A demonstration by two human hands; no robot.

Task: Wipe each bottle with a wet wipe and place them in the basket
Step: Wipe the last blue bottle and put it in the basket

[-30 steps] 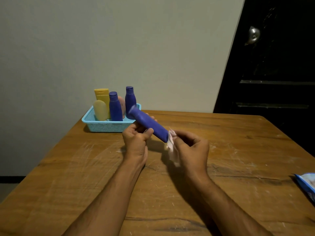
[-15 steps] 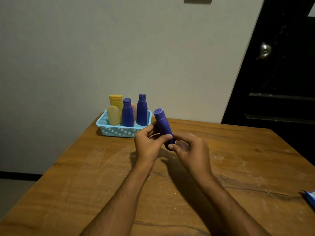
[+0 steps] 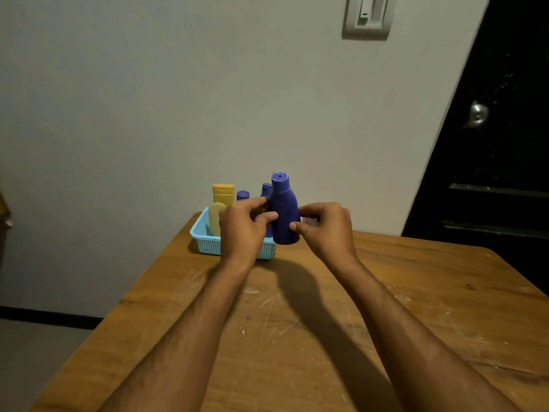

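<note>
I hold a dark blue bottle (image 3: 284, 210) upright in the air, cap up, just right of the light blue basket (image 3: 203, 239). My left hand (image 3: 244, 225) pinches its left side with thumb and fingers. My right hand (image 3: 324, 226) grips its right side, and a sliver of the white wet wipe (image 3: 301, 220) shows between those fingers and the bottle. Inside the basket stand a yellow bottle (image 3: 223, 193), a pale cream bottle (image 3: 215, 217) and two dark blue bottles (image 3: 242, 195), partly hidden behind my left hand.
The basket sits at the far left corner of the wooden table (image 3: 297, 322), close to the grey wall. A dark door with a metal knob (image 3: 476, 113) stands at the right. A light switch plate (image 3: 367, 16) is on the wall above.
The bottle went from lying tilted across my hands to standing upright and rose toward the basket. The wipe, plainly seen before at the bottle's base, is now mostly tucked in my right hand.
</note>
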